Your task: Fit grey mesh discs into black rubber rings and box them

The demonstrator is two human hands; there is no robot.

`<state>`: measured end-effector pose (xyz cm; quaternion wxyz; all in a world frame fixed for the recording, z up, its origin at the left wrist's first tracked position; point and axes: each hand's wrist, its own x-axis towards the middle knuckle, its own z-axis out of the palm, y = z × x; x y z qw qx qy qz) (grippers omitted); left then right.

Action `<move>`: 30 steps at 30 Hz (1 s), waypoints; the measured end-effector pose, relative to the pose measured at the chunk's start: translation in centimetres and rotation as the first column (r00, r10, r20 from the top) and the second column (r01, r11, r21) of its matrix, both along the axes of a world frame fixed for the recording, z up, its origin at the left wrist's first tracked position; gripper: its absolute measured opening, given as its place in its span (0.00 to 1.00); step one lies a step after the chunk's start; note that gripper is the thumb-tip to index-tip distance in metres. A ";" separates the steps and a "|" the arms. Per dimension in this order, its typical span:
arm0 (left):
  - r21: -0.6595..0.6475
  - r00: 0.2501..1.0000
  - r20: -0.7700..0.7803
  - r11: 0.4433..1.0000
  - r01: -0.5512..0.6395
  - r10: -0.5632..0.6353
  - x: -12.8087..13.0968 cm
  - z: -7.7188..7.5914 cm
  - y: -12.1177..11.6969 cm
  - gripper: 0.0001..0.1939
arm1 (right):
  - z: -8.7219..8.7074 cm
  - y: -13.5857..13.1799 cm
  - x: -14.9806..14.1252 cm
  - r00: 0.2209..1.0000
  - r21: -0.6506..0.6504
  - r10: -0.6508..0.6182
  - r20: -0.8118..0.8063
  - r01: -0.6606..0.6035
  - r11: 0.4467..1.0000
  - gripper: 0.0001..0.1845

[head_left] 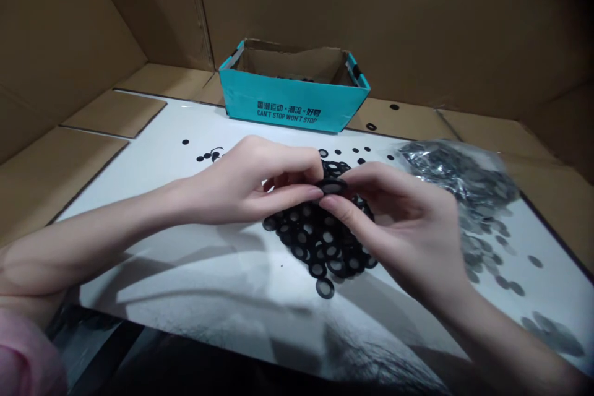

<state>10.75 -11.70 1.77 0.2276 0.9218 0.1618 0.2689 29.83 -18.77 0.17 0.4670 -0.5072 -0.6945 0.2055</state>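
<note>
I hold 1 round black ring (333, 187) with a dull grey centre, flat and seen at a shallow angle, so it looks like a narrow oval to me. It is above a heap of similar black rings (328, 252), jumbled and overlapping on the white surface (218, 284), many showing pale grey centres.

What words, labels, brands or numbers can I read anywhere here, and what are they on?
"国潮运动 · 潮流 · 好物": upper line, printed in black on the front of the open turquoise cardboard box.
"CAN'T STOP WON'T STOP": lower line, same front.
No writing can be made out on the small black round pieces with pale centres or the clear plastic bag of grey discs.
</note>
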 end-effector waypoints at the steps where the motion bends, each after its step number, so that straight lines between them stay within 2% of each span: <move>1: 0.002 1.000 -0.019 1.000 0.006 -0.006 0.0 0.1 0.0 0.06 | 0.0 0.0 0.1 0.999 0.034 0.007 0.039 -0.009 0.999 0.04; 6: 0.020 0.995 -0.103 1.000 0.017 -0.015 0.0 0.2 -0.1 0.06 | 0.4 0.0 0.1 0.992 0.095 0.039 0.123 -0.051 0.994 0.03; 11: 0.050 0.997 -0.071 0.999 0.004 0.000 0.3 -0.3 -0.1 0.06 | 0.2 0.0 -0.2 0.991 0.089 0.021 0.129 -0.033 0.996 0.03; 16: -0.008 0.999 -0.039 1.000 0.011 -0.011 0.3 -0.1 -0.1 0.09 | 0.0 0.0 0.0 0.977 0.095 0.067 0.202 -0.087 0.992 0.05; 21: -0.052 0.998 -0.040 0.997 0.051 -0.053 -0.1 0.3 0.1 0.12 | 0.1 -0.1 0.1 0.984 0.079 0.116 0.138 -0.128 0.989 0.06; 27: 0.029 0.998 -0.063 0.999 0.013 -0.011 0.0 0.2 0.1 0.11 | -0.1 -0.3 -0.5 0.988 0.112 0.086 0.132 -0.101 0.989 0.07; 29: -0.025 0.998 -0.058 0.999 0.022 -0.023 0.1 0.2 0.2 0.10 | 0.0 -0.4 -0.6 0.991 0.092 0.079 0.107 -0.089 0.992 0.07; 30: -0.092 0.998 -0.047 0.995 0.035 -0.040 0.0 0.2 0.3 0.10 | 0.1 -0.4 -0.6 0.993 0.075 0.078 0.085 -0.084 0.994 0.06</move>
